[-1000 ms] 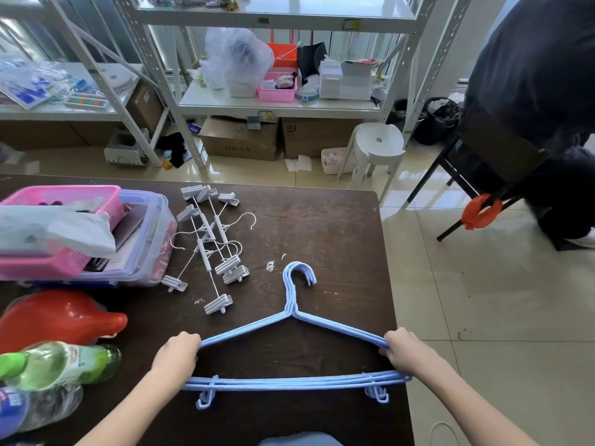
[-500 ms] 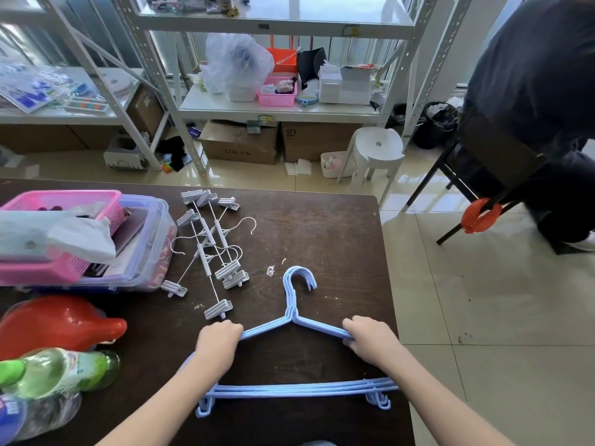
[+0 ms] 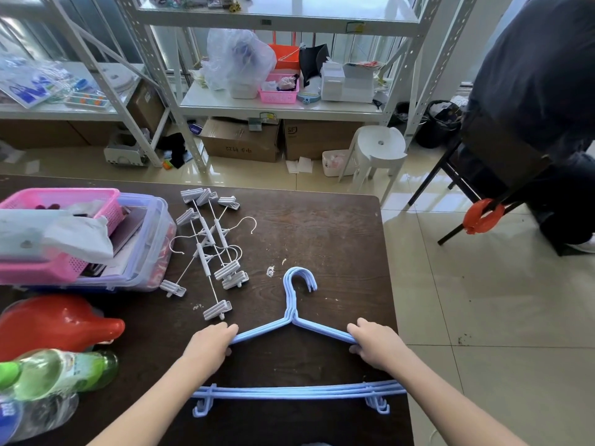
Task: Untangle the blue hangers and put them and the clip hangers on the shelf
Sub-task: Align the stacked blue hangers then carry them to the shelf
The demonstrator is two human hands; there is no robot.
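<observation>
The blue hangers (image 3: 294,317) lie stacked flat on the dark table (image 3: 338,239), hooks pointing far, bottom bars near the table's near edge. The left hand (image 3: 211,344) is curled around the left sloping arm of the stack; the right hand (image 3: 375,346) is curled around the right sloping arm. Both hands sit between the hooks and the bottom bars, which pass under the forearms. The clip hangers (image 3: 211,249), white, lie in a loose heap far-left of the left hand, apart from it, just beside a clear bin (image 3: 154,249). The shelf (image 3: 277,106) stands beyond the table's far edge.
</observation>
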